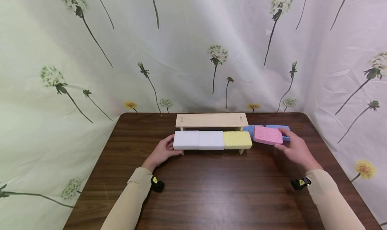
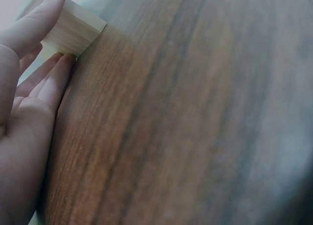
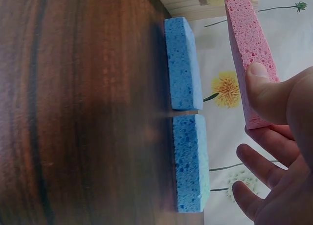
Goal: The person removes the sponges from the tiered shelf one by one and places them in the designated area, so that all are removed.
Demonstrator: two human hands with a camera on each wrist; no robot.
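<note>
My right hand (image 1: pixel 297 151) pinches a pink sponge (image 1: pixel 268 136), thumb on one side and fingers on the other. In the right wrist view the pink sponge (image 3: pixel 252 54) is raised above the table, near two blue sponges (image 3: pixel 183 63) that lie end to end. At the left end of a wooden rack (image 1: pixel 211 120), my left hand (image 1: pixel 162 151) grips its side. The left wrist view shows that thumb and those fingers on either side of a pale wooden piece (image 2: pixel 73 29). Two white sponges (image 1: pixel 185 140) and a yellow sponge (image 1: pixel 238 140) sit in a row on the rack's front level.
The dark wooden table (image 1: pixel 208 189) carries everything. A white curtain (image 1: pixel 187 48) printed with dandelions hangs behind it and at both sides. The rack's bare upper board stands behind the sponge row. Each wrist bears a black strap camera (image 1: pixel 300 183).
</note>
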